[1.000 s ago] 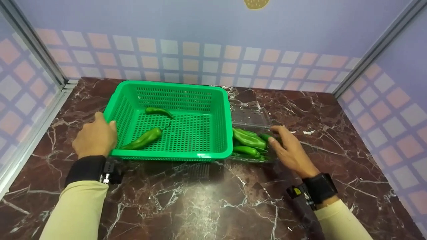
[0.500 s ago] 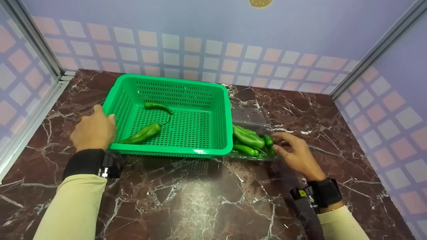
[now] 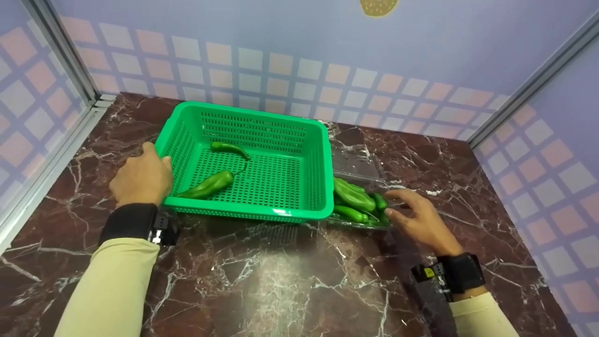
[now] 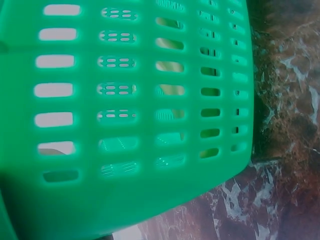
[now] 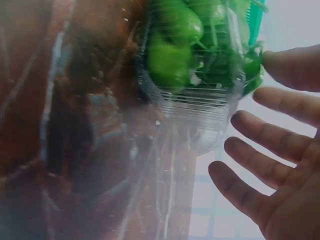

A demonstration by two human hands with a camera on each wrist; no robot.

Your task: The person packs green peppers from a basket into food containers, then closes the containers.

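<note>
A green slotted basket (image 3: 262, 216) sits on the marble table (image 3: 281, 281) with two green peppers inside, one long (image 3: 208, 186) and one small (image 3: 229, 148). My left hand (image 3: 154, 161) grips the basket's front left corner, thumb on the rim. The left wrist view shows only the basket's wall (image 4: 150, 100). To the right of the basket is a clear plastic tray (image 3: 358, 164) with several green peppers (image 3: 353, 196). My right hand (image 3: 398, 206) is at the tray's front right corner, fingers spread and holding nothing. The right wrist view shows the right hand (image 5: 280, 115) beside the tray (image 5: 200, 107) and its peppers (image 5: 172, 55).
Checkered walls (image 3: 281, 79) close the table at the back and both sides, with metal frame posts (image 3: 70, 61) in the corners. Bare marble lies in front of the basket and to the right of the tray.
My right hand has slid slightly toward the tray's front right corner and spread its fingers. The left hand stays on the basket's corner. The head view has shifted a little.
</note>
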